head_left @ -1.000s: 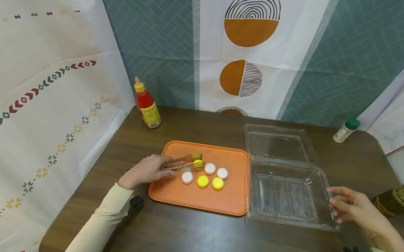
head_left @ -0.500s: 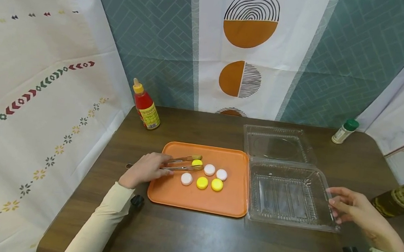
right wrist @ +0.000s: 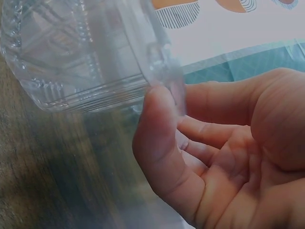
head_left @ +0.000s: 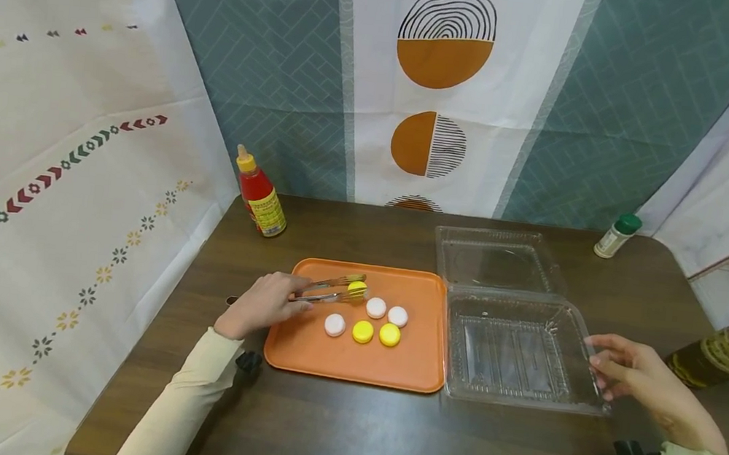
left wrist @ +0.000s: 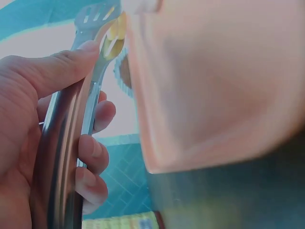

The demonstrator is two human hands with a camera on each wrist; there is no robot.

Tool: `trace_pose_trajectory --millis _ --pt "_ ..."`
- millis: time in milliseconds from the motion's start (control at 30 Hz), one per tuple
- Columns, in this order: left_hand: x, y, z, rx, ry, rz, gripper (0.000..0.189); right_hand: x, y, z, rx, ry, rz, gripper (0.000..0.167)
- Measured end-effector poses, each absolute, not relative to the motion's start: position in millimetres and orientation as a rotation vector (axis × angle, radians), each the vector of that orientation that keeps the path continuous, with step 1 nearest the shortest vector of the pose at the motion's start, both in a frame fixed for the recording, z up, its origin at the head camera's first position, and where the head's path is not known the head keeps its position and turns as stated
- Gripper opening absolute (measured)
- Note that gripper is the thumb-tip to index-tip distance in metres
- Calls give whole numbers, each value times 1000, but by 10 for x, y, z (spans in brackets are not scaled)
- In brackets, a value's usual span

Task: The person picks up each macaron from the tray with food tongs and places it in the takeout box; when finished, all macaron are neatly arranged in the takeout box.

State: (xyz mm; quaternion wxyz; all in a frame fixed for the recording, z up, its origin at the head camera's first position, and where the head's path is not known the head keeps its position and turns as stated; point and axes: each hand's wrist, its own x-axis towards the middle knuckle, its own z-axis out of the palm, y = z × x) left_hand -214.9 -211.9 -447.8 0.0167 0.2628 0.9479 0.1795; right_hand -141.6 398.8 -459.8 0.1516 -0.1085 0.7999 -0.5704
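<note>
In the head view my left hand (head_left: pixel 265 306) grips metal tongs (head_left: pixel 326 298) over the left part of an orange tray (head_left: pixel 319 359). Their slotted heads stand on either side of a yellow macaron (head_left: pixel 356 288), which also shows between them in the left wrist view. On the tray near it lie white macarons (head_left: pixel 376 307) and other yellow macarons (head_left: pixel 362 331). My right hand (head_left: pixel 635 374) pinches the right rim of a clear plastic clamshell container (head_left: pixel 517 356) between thumb and fingers. The container's lid (head_left: pixel 489 263) lies folded back behind it.
A red sauce bottle (head_left: pixel 262 199) with a yellow cap stands at the back left. At the back right is a green-capped shaker (head_left: pixel 617 236). A dark jar (head_left: pixel 718 351) stands beyond my right hand. Fabric hangs behind the table (head_left: pixel 384 434).
The heads of the tongs have turned a little and drawn slightly closer about the yellow macaron. My right hand stays at the container's rim, and the head view has shifted slightly.
</note>
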Motion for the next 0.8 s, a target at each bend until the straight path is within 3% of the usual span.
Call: trace_pose_trajectory --millis 167,400,600,800 --pt "-2184 -2044 -4324 869 2943 569 22 -1441 3961 -4577 -288 2339 -1596 28" --pt "-2305 -1849 -4141 958 2919 578 32 -1428 3977 -4593 -311 2308 -1630 41" --pt "-2422 -1664 -4021 1052 2892 594 39 -1423 3955 -4601 -277 2326 -1598 25" --pt "-2483 -1388 -3955 1121 2805 629 49 -1403 3996 -4603 -308 2282 -1663 34"
